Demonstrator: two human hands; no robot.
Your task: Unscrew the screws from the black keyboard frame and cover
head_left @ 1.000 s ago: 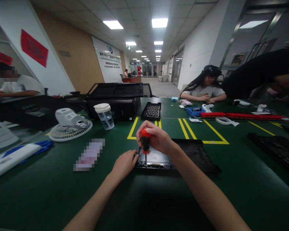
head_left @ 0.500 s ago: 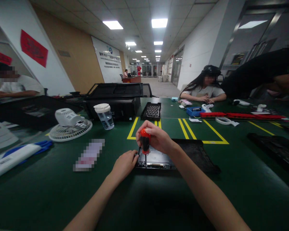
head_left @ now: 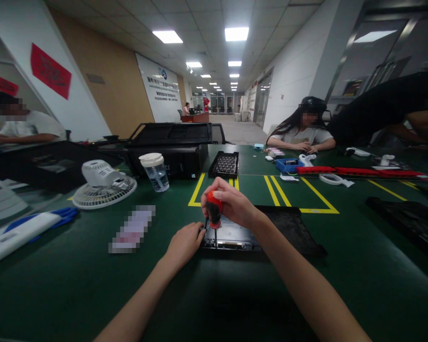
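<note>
My right hand (head_left: 233, 202) is closed around the red and black handle of a screwdriver (head_left: 214, 209). The shaft points nearly straight down, and its tip meets the near edge of a flat black panel (head_left: 285, 228) lying on the table. A shiny metallic section shows on the panel's left part, beneath my right hand. At the panel's left end, my left hand (head_left: 186, 242) grips the edge, its fingers closed there and partly hidden. Whether a screw sits under the tip is too small to make out.
A tray of small parts (head_left: 224, 164) lies beyond the panel, beside a black case (head_left: 167, 159). To the left are a lidded cup (head_left: 155, 172), a white fan (head_left: 103, 185) and a blurred-out flat item (head_left: 132, 229). Another black panel (head_left: 410, 223) lies right. Co-workers sit around.
The screwdriver handle has turned and tipped slightly left in my right hand, its tip at the same spot. My left hand has barely moved.
</note>
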